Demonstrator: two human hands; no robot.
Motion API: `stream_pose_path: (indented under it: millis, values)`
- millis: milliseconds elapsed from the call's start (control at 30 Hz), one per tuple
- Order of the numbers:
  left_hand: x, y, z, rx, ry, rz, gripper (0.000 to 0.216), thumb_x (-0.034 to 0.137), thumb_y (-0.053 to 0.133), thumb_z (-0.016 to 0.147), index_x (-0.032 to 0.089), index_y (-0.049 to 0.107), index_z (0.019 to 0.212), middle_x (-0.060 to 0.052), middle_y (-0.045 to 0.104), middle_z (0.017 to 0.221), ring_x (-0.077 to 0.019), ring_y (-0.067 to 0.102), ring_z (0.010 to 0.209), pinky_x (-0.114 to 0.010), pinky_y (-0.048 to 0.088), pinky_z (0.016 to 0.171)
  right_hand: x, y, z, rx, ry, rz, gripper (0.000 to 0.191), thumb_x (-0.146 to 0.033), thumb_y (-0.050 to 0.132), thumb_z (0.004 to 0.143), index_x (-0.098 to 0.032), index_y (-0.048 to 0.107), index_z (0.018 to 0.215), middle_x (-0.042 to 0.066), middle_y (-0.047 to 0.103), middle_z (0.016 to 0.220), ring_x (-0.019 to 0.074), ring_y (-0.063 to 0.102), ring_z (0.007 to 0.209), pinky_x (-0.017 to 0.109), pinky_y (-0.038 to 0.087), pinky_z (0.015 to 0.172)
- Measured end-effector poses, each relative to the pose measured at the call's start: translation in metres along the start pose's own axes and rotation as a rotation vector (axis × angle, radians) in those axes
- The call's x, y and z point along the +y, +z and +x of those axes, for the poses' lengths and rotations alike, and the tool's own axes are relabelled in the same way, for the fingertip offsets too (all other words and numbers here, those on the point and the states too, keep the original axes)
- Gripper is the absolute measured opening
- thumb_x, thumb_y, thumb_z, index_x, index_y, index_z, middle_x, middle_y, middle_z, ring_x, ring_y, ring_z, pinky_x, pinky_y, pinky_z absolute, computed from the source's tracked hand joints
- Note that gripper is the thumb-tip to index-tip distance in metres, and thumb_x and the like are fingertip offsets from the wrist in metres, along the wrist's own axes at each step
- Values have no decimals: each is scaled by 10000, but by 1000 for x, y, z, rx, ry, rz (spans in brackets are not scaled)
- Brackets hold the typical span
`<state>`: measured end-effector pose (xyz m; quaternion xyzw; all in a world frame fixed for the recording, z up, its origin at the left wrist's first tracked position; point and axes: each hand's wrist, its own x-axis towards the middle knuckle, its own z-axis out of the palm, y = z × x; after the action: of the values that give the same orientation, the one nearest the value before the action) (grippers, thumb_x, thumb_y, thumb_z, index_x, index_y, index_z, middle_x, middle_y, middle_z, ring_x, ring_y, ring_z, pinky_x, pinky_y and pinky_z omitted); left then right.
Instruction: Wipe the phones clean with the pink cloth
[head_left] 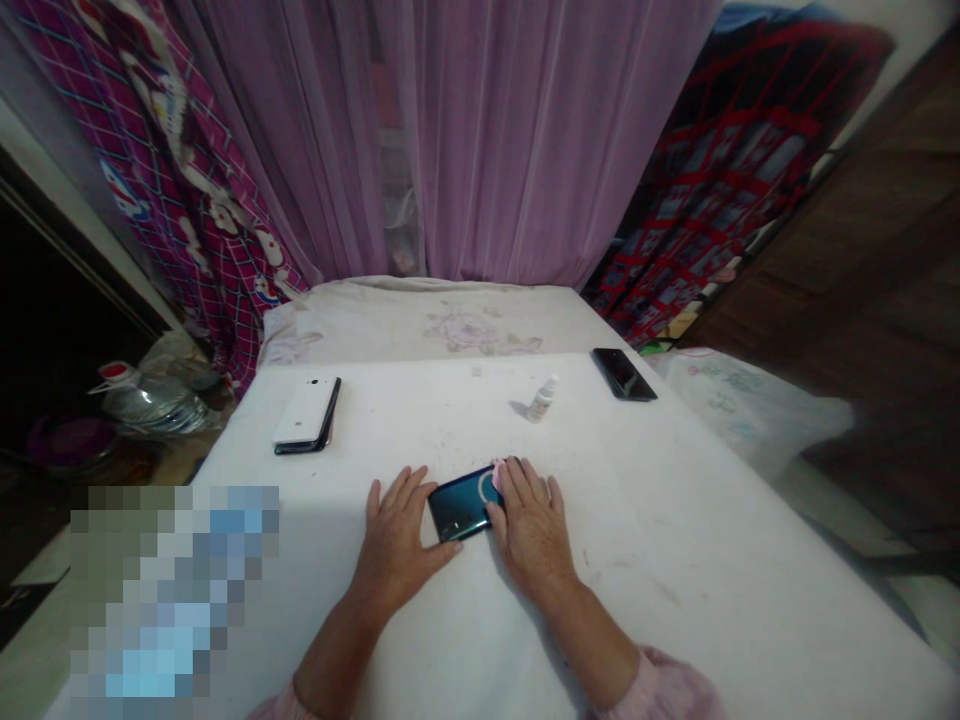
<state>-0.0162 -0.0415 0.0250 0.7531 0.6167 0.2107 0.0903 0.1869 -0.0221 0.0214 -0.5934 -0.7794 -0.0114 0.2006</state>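
Note:
A glossy teal smartphone (461, 503) lies back up on the white table cover in the head view, with a pale ring on its back. My left hand (395, 540) steadies its left end, thumb at the near edge and index finger at the far corner, the other fingers spread on the cover. My right hand (531, 520) presses a small pink cloth (498, 474) onto the phone's right end. The fingers are bent over the cloth and hide most of it, along with that end of the phone.
Beyond the hands stands a small white bottle (541, 400). A stack of phones with a white one on top (306, 412) lies at the left, and a black phone (624, 375) at the right edge. Purple curtains (510, 140) hang behind the table. A blurred patch covers the lower left.

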Motion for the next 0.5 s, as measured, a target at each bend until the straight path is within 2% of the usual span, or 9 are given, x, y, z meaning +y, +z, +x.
stream_pose_path:
  millis: [133,233,500]
  values:
    - [1,0,0,-6,-2,3,572,374,727,728,226,543,1248,-131,519,1444,-341,411,1379,-622,170,1154,-23,5,-8,-14,-113,54,504,-295,433,958,-167,446,1445,110,482,1473,290,393,1379,537,196,1146]
    - [2,-2,0,-9,-2,6,583,371,733,726,223,540,1256,-133,525,1438,-342,416,1375,-624,177,1150,-27,5,-11,-31,-151,65,507,-296,434,959,-179,435,1452,96,479,1477,279,383,1386,538,169,1157]
    - [1,-2,1,-11,2,-1,597,392,743,722,228,528,1254,-136,513,1448,-346,408,1380,-636,172,1149,14,-1,0,-42,80,-69,504,-289,406,966,-150,434,1450,131,449,1494,327,367,1391,595,241,1102]
